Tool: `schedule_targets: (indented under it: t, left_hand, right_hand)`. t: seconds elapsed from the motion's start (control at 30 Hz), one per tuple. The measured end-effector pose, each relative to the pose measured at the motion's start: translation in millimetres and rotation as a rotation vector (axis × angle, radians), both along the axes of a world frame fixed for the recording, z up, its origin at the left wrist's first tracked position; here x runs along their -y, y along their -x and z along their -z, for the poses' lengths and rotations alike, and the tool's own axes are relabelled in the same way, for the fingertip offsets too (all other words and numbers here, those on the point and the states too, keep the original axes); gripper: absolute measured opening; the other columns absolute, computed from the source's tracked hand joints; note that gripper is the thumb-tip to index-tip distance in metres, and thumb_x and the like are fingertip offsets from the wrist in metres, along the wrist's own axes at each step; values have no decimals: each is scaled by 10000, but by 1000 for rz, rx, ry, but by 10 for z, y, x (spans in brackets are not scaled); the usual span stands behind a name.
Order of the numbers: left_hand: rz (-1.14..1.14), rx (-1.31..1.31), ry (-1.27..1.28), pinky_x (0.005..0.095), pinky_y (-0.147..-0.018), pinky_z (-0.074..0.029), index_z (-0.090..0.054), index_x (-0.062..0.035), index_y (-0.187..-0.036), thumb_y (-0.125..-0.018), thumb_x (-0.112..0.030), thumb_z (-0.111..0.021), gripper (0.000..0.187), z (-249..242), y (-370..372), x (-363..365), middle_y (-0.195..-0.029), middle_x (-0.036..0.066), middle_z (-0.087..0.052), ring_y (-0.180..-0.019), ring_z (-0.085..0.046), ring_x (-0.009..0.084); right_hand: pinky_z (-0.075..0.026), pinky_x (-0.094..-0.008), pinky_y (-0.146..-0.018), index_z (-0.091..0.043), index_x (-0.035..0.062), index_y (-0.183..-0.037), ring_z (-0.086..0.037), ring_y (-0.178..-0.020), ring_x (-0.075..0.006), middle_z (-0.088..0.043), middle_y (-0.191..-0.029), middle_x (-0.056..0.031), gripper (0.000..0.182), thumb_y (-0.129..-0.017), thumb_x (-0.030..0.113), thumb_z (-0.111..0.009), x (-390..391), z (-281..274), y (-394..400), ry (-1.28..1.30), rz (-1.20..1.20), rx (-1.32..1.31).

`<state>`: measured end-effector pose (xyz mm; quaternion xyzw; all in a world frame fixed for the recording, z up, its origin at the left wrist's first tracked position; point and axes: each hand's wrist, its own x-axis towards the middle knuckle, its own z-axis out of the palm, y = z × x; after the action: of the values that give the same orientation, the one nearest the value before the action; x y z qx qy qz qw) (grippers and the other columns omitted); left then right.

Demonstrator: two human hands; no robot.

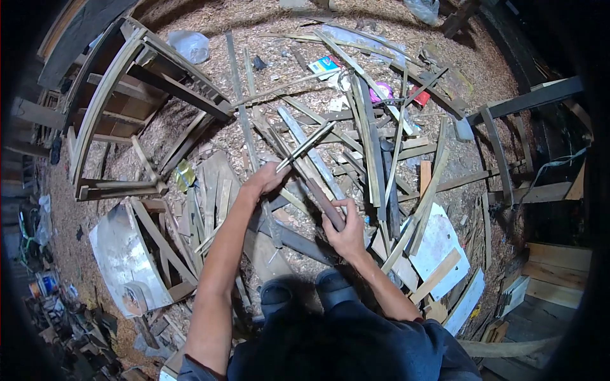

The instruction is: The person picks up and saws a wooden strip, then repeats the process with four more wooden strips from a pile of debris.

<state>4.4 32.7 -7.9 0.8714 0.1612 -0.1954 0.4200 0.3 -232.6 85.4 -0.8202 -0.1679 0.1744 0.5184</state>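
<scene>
My left hand (269, 178) is closed around thin wooden strips (312, 140), which slant up to the right from its fingers. My right hand (345, 230) grips the lower end of a dark brown wooden stick (326, 203). That stick runs up to the left, toward the strips, and its far part lies among other pieces, so where it ends is hard to tell. Beneath both hands, loose slats and boards (305, 152) lie crossed over one another on the chip-covered ground.
A wooden frame (184, 92) stands at the upper left, and a wooden rack (499, 146) at the right. White panels lie at the lower left (117, 254) and lower right (441, 244). A pink round item (381, 93) and a plastic bag (189, 46) are farther off.
</scene>
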Motion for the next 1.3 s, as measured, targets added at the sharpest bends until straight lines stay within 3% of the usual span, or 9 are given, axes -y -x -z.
schedule_targets:
  t: [0.07, 0.13, 0.3, 0.53, 0.67, 0.87, 1.0, 1.17, 1.3]
  left_hand:
    - [-30, -29, 13, 414, -834, -465, -604, -10, -1104, -951, -392, -483, 429, 246, -42, -88, -947, 239, -656, -891, -626, 343]
    - [51, 27, 36, 405, -857, -461, -599, -10, -1120, -946, -408, -489, 448, 252, -68, -135, -986, 241, -651, -922, -617, 346]
    - [26, -112, 28, 393, -883, -458, -594, -8, -1129, -935, -443, -497, 487, 49, -79, -113, -1028, 251, -641, -979, -612, 340]
    - [41, -76, 77, 402, -815, -473, -586, 6, -1123, -927, -506, -487, 557, 67, -35, -122, -907, 209, -658, -858, -618, 272]
    - [2, -238, 127, 386, -995, -400, -541, -9, -1250, -918, -520, -495, 611, -123, -119, -115, -1174, 269, -586, -1153, -544, 350]
    - [-18, -61, 74, 403, -880, -458, -589, 9, -1170, -930, -481, -486, 555, 28, -8, -68, -1005, 284, -642, -964, -630, 362]
    - [22, -184, 101, 402, -880, -456, -602, 50, -1122, -927, -542, -452, 641, -16, -63, -125, -993, 301, -638, -955, -630, 362]
    - [-23, -84, 66, 407, -742, -473, -609, 83, -973, -901, -607, -457, 710, -74, 0, -46, -773, 195, -625, -761, -605, 285]
    - [-39, -124, 125, 415, -775, -479, -632, 63, -980, -903, -543, -499, 625, -36, -15, -57, -818, 240, -649, -815, -642, 328]
  right_hand:
    - [-462, -304, -519, -499, 28, -1000, -609, -555, -184, -633, -703, -140, 310, -782, 119, -698, -27, -40, -32, -10, 8, 12]
    - [-460, -389, -538, -446, 29, -1012, -600, -524, -326, -599, -638, -191, 333, -790, 135, -671, -9, -113, -83, 59, 11, 3]
    - [-454, -366, -536, -555, -11, -743, -586, -520, -302, -577, -611, -181, 227, -772, 160, -701, 238, -77, -37, 21, 13, 45]
    - [-438, -369, -510, -653, -50, -833, -592, -512, -263, -582, -601, -216, 221, -795, 167, -660, -270, 22, -354, 64, -86, -62]
    - [-456, -346, -538, -685, -27, -908, -614, -545, -225, -607, -624, -184, 219, -779, 149, -664, 328, -77, -21, 22, -46, -43]
    - [-460, -372, -544, -634, -63, -860, -620, -557, -304, -593, -663, -261, 227, -802, 156, -637, -317, -42, -365, 107, -111, -51]
    - [-458, -356, -550, -652, -45, -887, -615, -558, -278, -601, -661, -230, 213, -796, 148, -645, 194, -119, -89, 101, -133, -19]
    - [-471, -371, -562, -651, -38, -871, -622, -588, -332, -597, -675, -238, 206, -789, 150, -629, 61, -69, -211, 119, -137, -23]
    - [-464, -377, -546, -639, -40, -850, -606, -560, -341, -585, -642, -233, 203, -787, 154, -640, -371, 94, -401, 106, -163, 24]
